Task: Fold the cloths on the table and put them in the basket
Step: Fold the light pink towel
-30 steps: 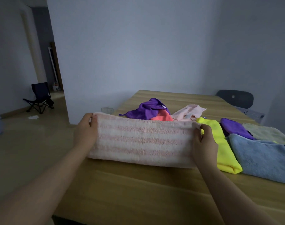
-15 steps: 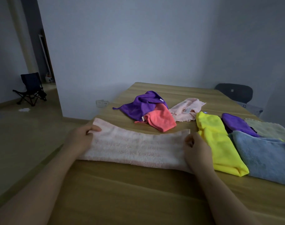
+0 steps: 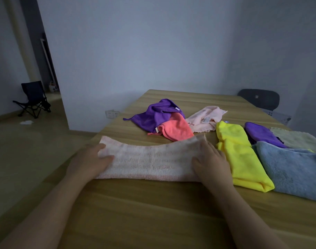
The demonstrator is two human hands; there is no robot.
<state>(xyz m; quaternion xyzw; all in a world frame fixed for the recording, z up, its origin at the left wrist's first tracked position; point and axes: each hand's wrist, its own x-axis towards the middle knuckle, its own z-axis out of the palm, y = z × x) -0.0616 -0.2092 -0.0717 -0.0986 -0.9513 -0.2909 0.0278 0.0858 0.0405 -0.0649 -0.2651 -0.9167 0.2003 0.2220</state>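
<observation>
A pale pink striped towel [image 3: 150,160] lies folded lengthwise on the wooden table [image 3: 153,212]. My left hand [image 3: 89,160] rests flat on its left end, fingers straight. At the towel's right end my right hand [image 3: 210,160] presses down, palm down and fingers extended. Behind the towel lie a crumpled purple cloth [image 3: 155,113], a coral cloth [image 3: 177,128] and a light pink cloth [image 3: 204,119]. To the right sit a folded yellow cloth [image 3: 241,155], a blue cloth [image 3: 293,169], a second purple cloth [image 3: 261,134] and a pale green cloth [image 3: 299,139]. No basket is in view.
A dark office chair [image 3: 259,98] stands behind the table's far right corner. On the floor at the far left stands a black folding chair [image 3: 32,98]. A wall socket [image 3: 112,114] sits low on the wall beside the table's left edge.
The pink towel, held up by its top corners a second ago, has been lowered onto the table. Both hands have let go of the corners and now lie flat on its ends.
</observation>
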